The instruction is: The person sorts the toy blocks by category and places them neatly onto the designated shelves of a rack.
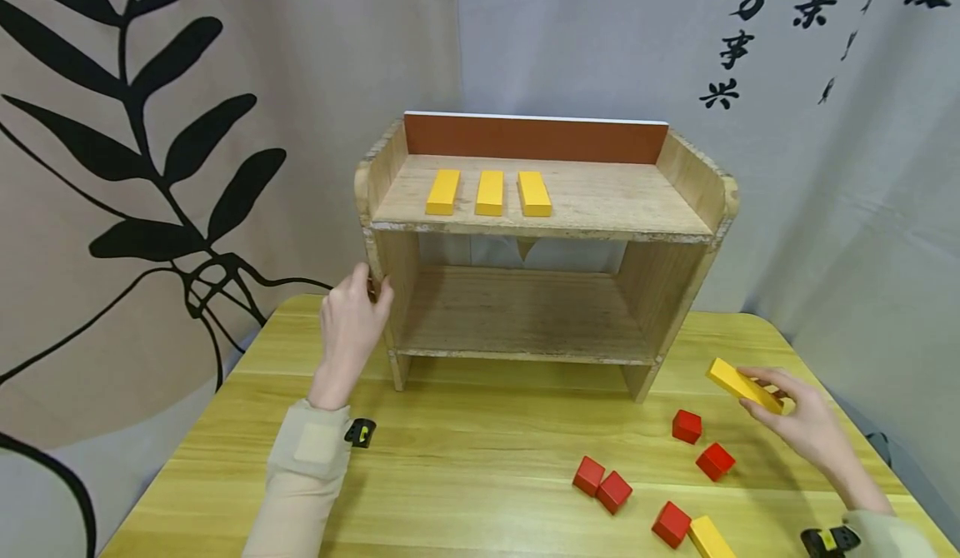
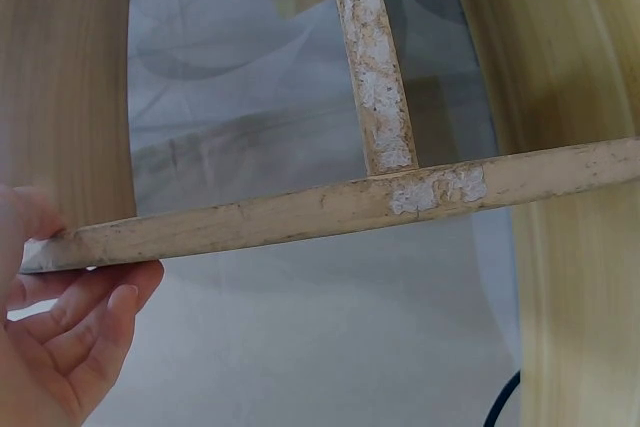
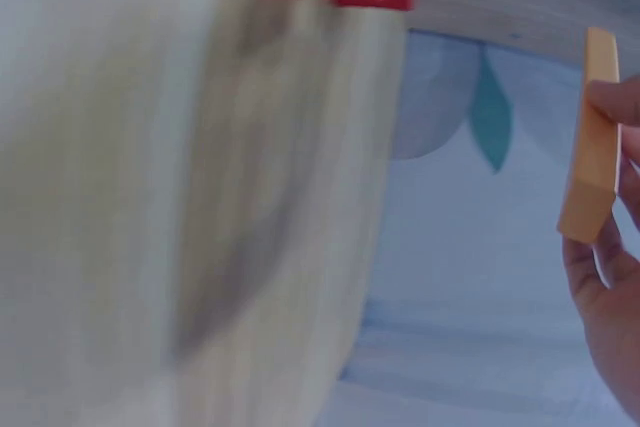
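Observation:
My left hand grips the front edge of the left side panel of a wooden shelf unit, thumb on one face and fingers on the other in the left wrist view. Raised over the table's right part, my right hand pinches a yellow block between thumb and fingers. In the right wrist view this long yellow block is held at the right edge. Three yellow blocks lie apart in a row on the upper shelf, among them the left one and the right one.
Several red cubes lie on the wooden table, including one red cube below the right hand's block. Another yellow block lies beside a red cube at the front edge of view. Curtains hang behind.

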Tool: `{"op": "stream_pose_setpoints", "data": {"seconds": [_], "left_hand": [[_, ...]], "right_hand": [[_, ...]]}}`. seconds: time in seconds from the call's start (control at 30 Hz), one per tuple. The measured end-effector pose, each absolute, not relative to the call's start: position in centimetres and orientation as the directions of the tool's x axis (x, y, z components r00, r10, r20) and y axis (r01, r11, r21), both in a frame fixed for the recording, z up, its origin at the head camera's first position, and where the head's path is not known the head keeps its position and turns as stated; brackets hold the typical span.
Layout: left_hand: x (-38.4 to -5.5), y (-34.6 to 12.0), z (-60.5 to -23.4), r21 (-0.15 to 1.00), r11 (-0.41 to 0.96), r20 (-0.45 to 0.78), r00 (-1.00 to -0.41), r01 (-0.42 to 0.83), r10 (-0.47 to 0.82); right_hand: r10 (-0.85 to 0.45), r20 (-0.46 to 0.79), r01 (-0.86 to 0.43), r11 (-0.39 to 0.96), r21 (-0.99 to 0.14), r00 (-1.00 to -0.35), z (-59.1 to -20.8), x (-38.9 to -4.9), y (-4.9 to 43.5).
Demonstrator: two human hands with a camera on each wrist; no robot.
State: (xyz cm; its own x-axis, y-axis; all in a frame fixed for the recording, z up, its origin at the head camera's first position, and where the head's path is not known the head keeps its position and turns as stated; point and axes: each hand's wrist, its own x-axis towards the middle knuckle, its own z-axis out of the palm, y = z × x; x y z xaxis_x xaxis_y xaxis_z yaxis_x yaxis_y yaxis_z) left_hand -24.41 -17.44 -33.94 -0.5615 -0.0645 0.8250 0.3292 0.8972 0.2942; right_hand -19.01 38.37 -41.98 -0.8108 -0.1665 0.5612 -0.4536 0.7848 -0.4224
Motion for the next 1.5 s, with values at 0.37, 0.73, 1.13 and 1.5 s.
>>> {"op": "stream_pose_setpoints", "data": {"seconds": [0.37,0.73,1.13,1.5], "left_hand": [[-24.5,-17.4,-33.9,0.295,0.897,0.82,-0.569,0.33,-0.061],[-24.4,-17.3,-33.8,0.287,0.898,0.828,-0.558,0.333,-0.058],[-24.3,-17.3,-33.8,0.301,0.896,0.817,-0.573,0.327,-0.066],[-24.2,-17.4,-33.8,0.304,0.897,0.817,-0.571,0.319,-0.074]], "right_hand": [[-0.181,0.698,-0.526,0.79,-0.317,-0.693,-38.3,-19.0,35.9],[-0.238,0.759,-0.589,0.776,-0.226,-0.606,-34.7,-18.6,33.8],[-0.254,0.801,-0.639,0.744,-0.196,-0.542,-30.6,-18.3,30.7],[-0.24,0.85,-0.701,0.686,-0.192,-0.468,-26.7,-19.7,26.1]]}}
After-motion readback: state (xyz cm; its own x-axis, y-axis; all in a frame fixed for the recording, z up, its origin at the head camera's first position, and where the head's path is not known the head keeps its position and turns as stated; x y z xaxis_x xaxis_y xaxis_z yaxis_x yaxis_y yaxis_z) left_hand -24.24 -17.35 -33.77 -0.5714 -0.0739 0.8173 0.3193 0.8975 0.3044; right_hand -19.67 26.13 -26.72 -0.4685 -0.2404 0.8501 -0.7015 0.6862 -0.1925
